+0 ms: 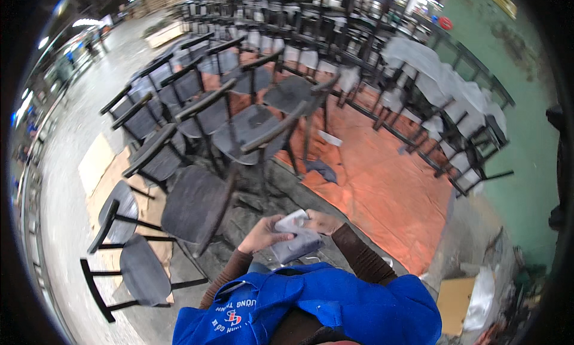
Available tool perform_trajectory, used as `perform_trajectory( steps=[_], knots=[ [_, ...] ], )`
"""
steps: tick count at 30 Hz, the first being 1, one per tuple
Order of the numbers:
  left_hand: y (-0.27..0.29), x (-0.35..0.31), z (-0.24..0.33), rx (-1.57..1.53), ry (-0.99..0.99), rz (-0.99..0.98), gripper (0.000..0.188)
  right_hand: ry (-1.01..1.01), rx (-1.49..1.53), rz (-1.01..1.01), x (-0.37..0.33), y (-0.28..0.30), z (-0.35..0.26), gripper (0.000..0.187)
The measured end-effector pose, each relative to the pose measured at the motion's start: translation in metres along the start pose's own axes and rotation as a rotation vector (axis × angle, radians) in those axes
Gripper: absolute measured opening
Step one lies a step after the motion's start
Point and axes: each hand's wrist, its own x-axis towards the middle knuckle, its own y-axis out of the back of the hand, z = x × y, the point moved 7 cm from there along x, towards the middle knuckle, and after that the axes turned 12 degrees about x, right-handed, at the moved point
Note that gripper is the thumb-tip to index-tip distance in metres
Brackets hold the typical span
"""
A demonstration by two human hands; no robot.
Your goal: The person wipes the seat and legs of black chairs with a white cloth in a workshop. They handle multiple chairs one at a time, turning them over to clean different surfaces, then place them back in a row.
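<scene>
In front of my body, my left hand (pixel 262 235) grips a soft-looking grey pad (pixel 297 247), its fingers closed around the left side. A smaller whitish folded piece (pixel 292 221) lies against the pad's top, and my right hand (pixel 323 222) pinches it at its right end. What exactly the two pieces are is too blurred to tell. Closest to my hands on the left stands a dark wooden chair (pixel 194 204) with a curved backrest, apart from them.
Several more dark chairs (pixel 248 133) stand in rows ahead and left. An orange sheet (pixel 382 172) covers the floor ahead right, with a dark cloth (pixel 321 171) on it. Stacked frames (pixel 436 115) line the green wall (pixel 523 184). Cardboard (pixel 455 303) lies at lower right.
</scene>
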Motion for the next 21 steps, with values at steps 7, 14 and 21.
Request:
perform_trajectory(
  steps=[7,14,21],
  knots=[
    [-0.056,0.126,0.001,-0.358,0.002,0.159,0.024,0.682,0.942,0.116,-0.090,0.074,0.011,0.063],
    [-0.118,0.228,-0.002,-0.224,-0.059,-0.027,0.026,0.746,0.857,0.817,-0.118,0.154,-0.008,0.044],
    [-0.084,0.337,0.046,-0.224,-0.058,-0.191,0.030,0.727,0.759,0.784,-0.101,0.239,-0.095,0.039]
  ],
)
